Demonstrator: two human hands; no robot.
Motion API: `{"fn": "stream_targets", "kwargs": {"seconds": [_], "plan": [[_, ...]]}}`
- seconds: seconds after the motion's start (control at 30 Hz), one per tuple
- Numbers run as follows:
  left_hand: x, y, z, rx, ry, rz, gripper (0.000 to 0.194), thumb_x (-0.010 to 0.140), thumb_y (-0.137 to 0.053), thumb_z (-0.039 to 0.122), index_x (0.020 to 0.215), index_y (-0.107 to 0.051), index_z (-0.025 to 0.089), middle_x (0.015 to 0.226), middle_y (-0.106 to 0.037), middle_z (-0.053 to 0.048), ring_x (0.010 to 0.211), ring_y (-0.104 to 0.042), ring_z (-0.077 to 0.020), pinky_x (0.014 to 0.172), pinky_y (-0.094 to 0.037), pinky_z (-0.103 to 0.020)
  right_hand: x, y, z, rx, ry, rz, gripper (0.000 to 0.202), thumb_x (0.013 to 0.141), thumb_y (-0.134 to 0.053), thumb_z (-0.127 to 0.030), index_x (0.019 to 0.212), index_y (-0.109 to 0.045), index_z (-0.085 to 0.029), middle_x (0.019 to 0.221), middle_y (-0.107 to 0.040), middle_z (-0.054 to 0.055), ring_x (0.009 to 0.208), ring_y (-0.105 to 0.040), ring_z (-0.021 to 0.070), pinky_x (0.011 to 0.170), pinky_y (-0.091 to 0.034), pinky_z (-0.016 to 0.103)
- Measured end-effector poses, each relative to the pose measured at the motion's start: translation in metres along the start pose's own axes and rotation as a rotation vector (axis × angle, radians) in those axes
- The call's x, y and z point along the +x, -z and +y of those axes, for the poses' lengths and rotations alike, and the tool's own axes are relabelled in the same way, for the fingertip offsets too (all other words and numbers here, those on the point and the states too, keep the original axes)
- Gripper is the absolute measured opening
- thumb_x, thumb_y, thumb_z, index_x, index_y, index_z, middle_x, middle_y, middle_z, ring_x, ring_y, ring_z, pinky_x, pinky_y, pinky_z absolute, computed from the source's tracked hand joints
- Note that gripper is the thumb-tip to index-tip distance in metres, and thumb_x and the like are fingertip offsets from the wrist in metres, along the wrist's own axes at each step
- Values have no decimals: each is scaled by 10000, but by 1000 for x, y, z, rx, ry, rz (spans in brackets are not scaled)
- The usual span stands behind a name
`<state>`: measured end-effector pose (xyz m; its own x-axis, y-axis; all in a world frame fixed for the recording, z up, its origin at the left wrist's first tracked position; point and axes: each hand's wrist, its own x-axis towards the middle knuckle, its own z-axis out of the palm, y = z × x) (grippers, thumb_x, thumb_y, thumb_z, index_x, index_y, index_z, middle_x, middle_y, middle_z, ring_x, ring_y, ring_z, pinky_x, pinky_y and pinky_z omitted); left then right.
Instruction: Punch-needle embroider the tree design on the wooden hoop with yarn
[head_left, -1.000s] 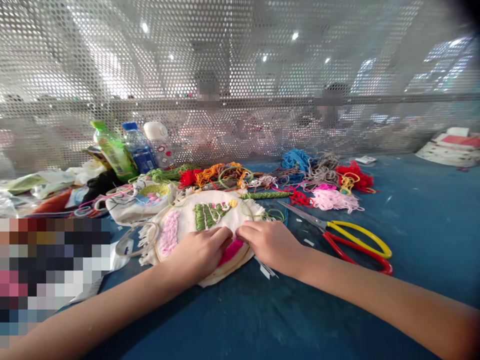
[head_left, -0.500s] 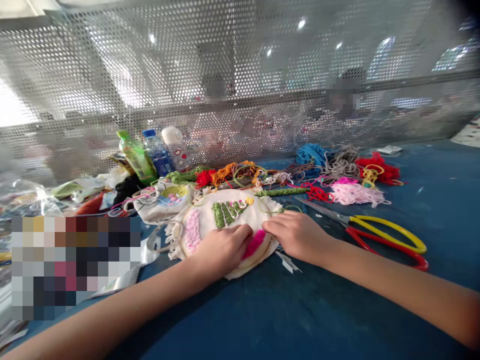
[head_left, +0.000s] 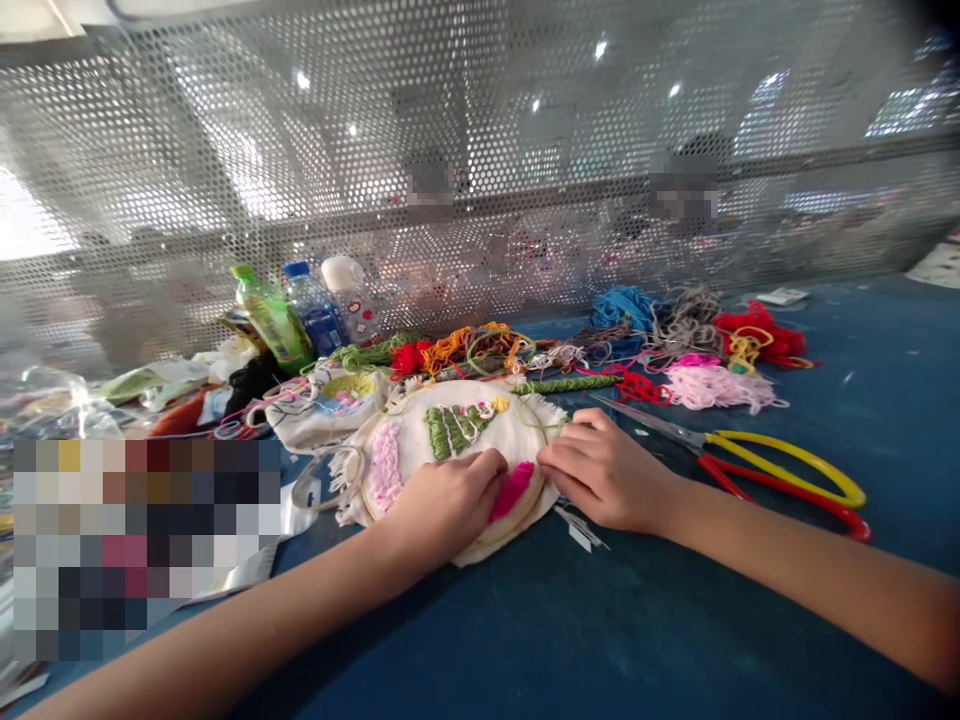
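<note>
Hooped cloth [head_left: 504, 438] sits mid-worktop [head_left: 495, 640] — green tree [head_left: 448, 432] and pale pink patch [head_left: 385, 465] stitched, ground between still plain, magenta patch [head_left: 513, 490] part-hidden so can't call it finished. Left hand [head_left: 450, 500] curls over the magenta patch, fingers together; right hand [head_left: 604, 475] is bent at the cloth's right edge, can't tell if either pinches anything. Room looks best on the near side — yarn pile [head_left: 461, 347] crowds the far edge, scissors [head_left: 694, 437] lie just right.
</note>
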<state>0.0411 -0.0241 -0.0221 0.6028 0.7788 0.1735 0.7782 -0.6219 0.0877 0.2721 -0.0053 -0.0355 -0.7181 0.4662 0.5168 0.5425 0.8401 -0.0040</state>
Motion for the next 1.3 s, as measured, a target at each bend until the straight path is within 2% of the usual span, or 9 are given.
{"fn": "stream_targets", "kwargs": {"seconds": [0.23,0.43,0.5,0.63,0.83,0.97,1.07,1.17,1.3], "plan": [[-2,2,2,34,-16,-4,183,980,-366,243,1005,-542,200,843,-723,-43,674,-704,-223,567,-526,-310,-8,-7,3,8,26,14,267,929,-344,-47,921,-581,-169,734,-616,9,714,-504,173,802,-219,362],[-3,3,5,51,8,14,181,971,-371,258,970,-544,204,805,-715,-33,641,-693,-205,543,-505,-291,-6,-4,-1,69,31,14,186,990,-398,-203,937,-574,-174,749,-622,8,705,-499,172,809,-223,362],[-4,3,5,52,4,32,189,973,-369,275,941,-541,204,775,-705,-26,617,-681,-194,518,-484,-276,-6,-3,0,76,23,18,202,992,-383,-186,946,-579,-171,746,-617,12,710,-502,174,803,-224,360],[-4,2,5,51,-57,66,197,976,-362,275,911,-530,195,752,-679,-20,604,-660,-174,493,-455,-255,-9,-6,2,90,22,13,236,976,-347,-116,961,-575,-173,720,-588,3,698,-486,170,787,-219,356],[-4,0,3,45,-151,43,97,919,-430,190,922,-527,177,742,-663,-17,602,-648,-174,495,-454,-252,-7,-9,-4,116,26,30,265,967,-306,-82,962,-555,-173,726,-574,7,693,-472,166,805,-226,367],[-4,3,5,10,-235,97,192,968,-354,222,881,-516,169,700,-638,-16,565,-616,-155,478,-429,-239,-3,-13,-12,123,61,16,279,976,-313,-94,921,-576,-169,747,-595,14,714,-501,168,817,-238,366],[-6,7,7,-5,-355,153,258,999,-311,236,846,-510,174,688,-620,-8,536,-579,-131,470,-401,-227,-2,-13,-18,161,73,39,296,989,-303,-102,1009,-591,-170,806,-633,21,737,-524,162,840,-248,370],[-9,7,7,18,-369,168,239,1000,-331,235,857,-514,179,691,-615,-1,530,-564,-132,468,-391,-238,-2,-8,-19,208,9,78,224,998,-376,-159,1000,-599,-179,800,-648,11,739,-542,154,870,-261,375],[-10,4,5,25,-317,118,172,968,-394,203,844,-511,181,703,-607,2,545,-559,-144,483,-405,-263,-3,2,-6,189,-47,71,117,963,-498,-217,942,-611,-194,787,-656,6,779,-567,168,879,-275,387]]}}
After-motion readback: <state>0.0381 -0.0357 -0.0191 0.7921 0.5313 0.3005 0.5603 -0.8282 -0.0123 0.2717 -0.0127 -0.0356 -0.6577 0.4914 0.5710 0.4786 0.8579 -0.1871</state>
